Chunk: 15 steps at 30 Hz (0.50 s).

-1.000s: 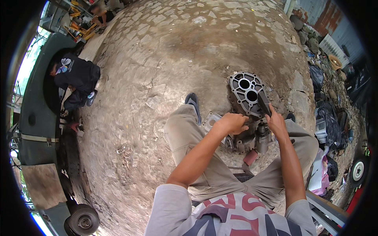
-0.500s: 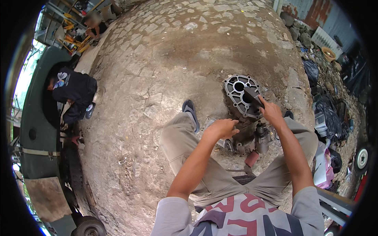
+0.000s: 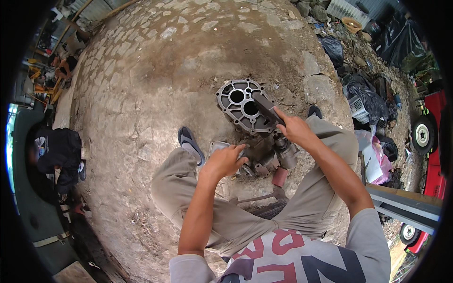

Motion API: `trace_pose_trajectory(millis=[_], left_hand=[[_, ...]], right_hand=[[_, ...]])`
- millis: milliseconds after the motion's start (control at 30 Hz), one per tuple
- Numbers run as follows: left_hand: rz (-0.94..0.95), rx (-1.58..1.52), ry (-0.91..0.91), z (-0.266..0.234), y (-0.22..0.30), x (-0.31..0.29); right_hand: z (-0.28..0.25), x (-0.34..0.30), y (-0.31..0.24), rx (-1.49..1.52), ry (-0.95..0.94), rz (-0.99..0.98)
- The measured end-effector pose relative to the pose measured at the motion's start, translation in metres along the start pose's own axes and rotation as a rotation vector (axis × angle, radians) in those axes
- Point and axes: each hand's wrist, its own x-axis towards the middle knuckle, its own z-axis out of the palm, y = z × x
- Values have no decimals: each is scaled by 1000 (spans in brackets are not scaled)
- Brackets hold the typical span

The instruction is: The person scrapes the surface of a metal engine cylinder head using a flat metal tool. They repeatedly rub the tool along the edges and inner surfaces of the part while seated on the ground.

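Note:
A grey metal gear housing (image 3: 228, 114), with a ribbed flange and two large round holes, stands on the ground between my legs. My right hand (image 3: 296, 130) is closed round the near end of a dark, flat, bar-like block (image 3: 267, 108). The block lies slantwise over the right part of the flange, partly covering the lower hole. My left hand (image 3: 222, 162) is at the housing's near left side, fingers apart and loosely bent, holding nothing. Whether its fingertips touch the metal I cannot tell. A cylindrical metal fitting (image 3: 284, 146) juts from the housing's near right side.
A reddish block (image 3: 280, 177) lies just nearer than the housing, and a hammer (image 3: 257, 198) lies closer to me. Black bags (image 3: 370, 96) and rubbish line the right side. A person in dark clothes (image 3: 59, 153) crouches by a green vehicle body (image 3: 23, 188) at left.
The head view has swung right, so the scene sits further left. Against the housing, the block and my right hand have slid rightward. My left hand has drawn slightly nearer to me.

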Motion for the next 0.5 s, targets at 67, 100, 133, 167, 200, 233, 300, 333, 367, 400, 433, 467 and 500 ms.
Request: trace_pose_trajectory(millis=[67,100,133,167,200,233,300,333,367,400,433,467,500], left_hand=[[-32,13,-58,2,-6,3],[-53,15,-79,6,-8,4],[-63,27,-81,9,-9,6],[-72,39,-84,14,-11,10],[-83,55,-88,16,-12,11],[-90,69,-100,19,-14,12],[-102,90,-125,23,-14,15],[-97,91,-127,24,-12,18],[-93,93,-128,24,-11,19],[-91,94,-132,24,-9,20],[-78,79,-128,24,-6,22],[-65,65,-124,23,-2,26],[-54,49,-124,24,3,28]], right_hand=[[10,3,0,-19,-18,-41],[14,6,-1,-39,0,-45],[16,10,0,-59,18,-48],[14,14,3,-21,23,14],[13,16,3,-29,14,8],[13,15,1,-37,6,1],[14,15,-4,-30,-58,-20],[13,16,-6,-5,-38,-34],[10,17,-8,21,-17,-48],[8,17,-10,49,1,-62],[6,20,-12,82,37,-36],[2,24,-14,115,73,-10],[0,27,-16,149,105,18]])
